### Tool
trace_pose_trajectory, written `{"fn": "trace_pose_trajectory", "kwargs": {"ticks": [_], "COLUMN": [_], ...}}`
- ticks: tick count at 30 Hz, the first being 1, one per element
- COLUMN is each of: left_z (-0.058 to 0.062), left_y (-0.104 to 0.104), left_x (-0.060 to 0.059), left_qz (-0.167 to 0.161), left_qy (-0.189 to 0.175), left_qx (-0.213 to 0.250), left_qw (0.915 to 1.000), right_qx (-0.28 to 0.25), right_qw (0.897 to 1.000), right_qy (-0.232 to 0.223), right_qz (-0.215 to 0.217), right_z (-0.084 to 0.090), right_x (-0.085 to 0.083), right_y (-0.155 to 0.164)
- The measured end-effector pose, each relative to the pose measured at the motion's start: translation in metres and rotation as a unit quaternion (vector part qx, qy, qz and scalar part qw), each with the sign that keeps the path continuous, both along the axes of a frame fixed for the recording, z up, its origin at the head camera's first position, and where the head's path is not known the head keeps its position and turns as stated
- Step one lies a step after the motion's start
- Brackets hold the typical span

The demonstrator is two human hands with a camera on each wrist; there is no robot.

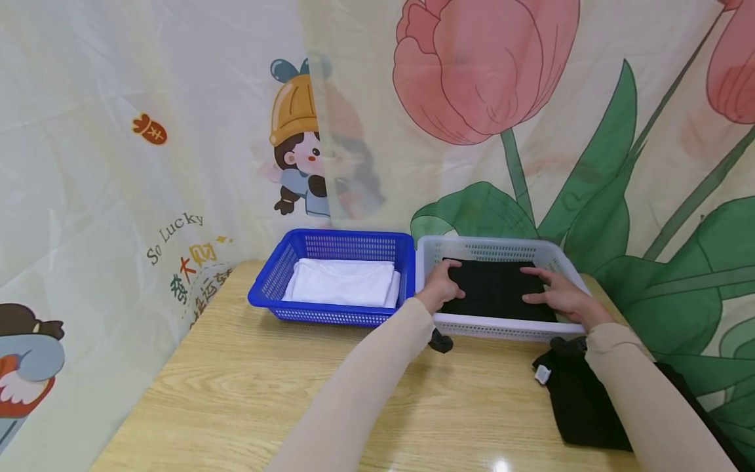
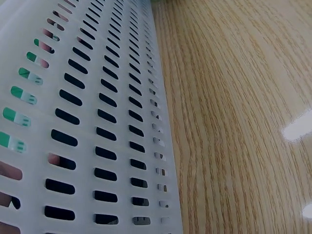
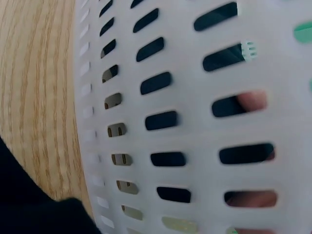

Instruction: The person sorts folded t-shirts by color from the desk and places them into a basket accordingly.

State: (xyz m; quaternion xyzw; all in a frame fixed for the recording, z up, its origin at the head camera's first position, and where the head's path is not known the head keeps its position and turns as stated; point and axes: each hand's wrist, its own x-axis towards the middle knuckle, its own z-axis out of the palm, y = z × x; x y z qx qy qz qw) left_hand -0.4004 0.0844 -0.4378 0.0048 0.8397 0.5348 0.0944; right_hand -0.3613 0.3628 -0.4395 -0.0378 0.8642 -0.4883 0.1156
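A folded black cloth [image 1: 492, 288] lies flat inside a white perforated basket [image 1: 495, 326]. On the cloth's left edge rests my left hand [image 1: 438, 286], thumb and forefinger spread over the fabric. My right hand [image 1: 563, 298] touches the right side of the cloth, its fingers extended. Each wrist view is filled mostly by the slotted basket wall [image 2: 87, 112]. Bits of fingers [image 3: 253, 199] and dark cloth [image 3: 168, 159] show through the slots. Some fingertips are hidden in the basket.
Touching the white basket's left side is a blue basket [image 1: 330, 314] with folded white cloth [image 1: 342, 282]. A black garment [image 1: 584, 406] with a white tag lies on the wooden table [image 1: 236, 393], under my right forearm. A printed curtain [image 1: 366, 98] hangs behind.
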Motion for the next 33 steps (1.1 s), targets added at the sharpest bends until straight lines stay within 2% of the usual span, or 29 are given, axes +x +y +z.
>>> {"fn": "trace_pose_trajectory", "kwargs": {"ticks": [4, 8, 16, 21, 26, 29, 33], "left_z": [0.004, 0.004, 0.01, 0.017, 0.031, 0.043, 0.061], "left_y": [0.0, 0.0, -0.004, -0.007, -0.018, -0.028, -0.042], "left_x": [0.007, 0.007, 0.019, 0.023, 0.031, 0.039, 0.057], "left_qz": [-0.006, -0.012, -0.023, -0.049, -0.086, -0.116, -0.149], "left_qy": [-0.002, -0.012, 0.009, 0.026, 0.037, 0.055, 0.089], "left_qx": [-0.02, -0.034, -0.06, -0.086, -0.066, -0.05, -0.024], "left_qw": [0.9998, 0.9993, 0.9979, 0.9948, 0.9934, 0.9906, 0.9845], "right_qx": [0.006, 0.016, 0.037, 0.084, 0.133, 0.144, 0.164], "right_qw": [1.0, 1.0, 0.999, 0.995, 0.988, 0.984, 0.979], "right_qy": [-0.003, -0.002, -0.014, -0.023, 0.013, 0.049, 0.078], "right_qz": [0.001, 0.006, 0.005, 0.037, 0.078, 0.089, 0.089], "right_z": [-0.002, -0.004, 0.001, 0.022, 0.054, 0.075, 0.099], "right_x": [0.0, 0.0, 0.003, 0.018, 0.041, 0.059, 0.087], "right_y": [0.002, 0.001, -0.002, -0.002, 0.005, 0.015, 0.03]}}
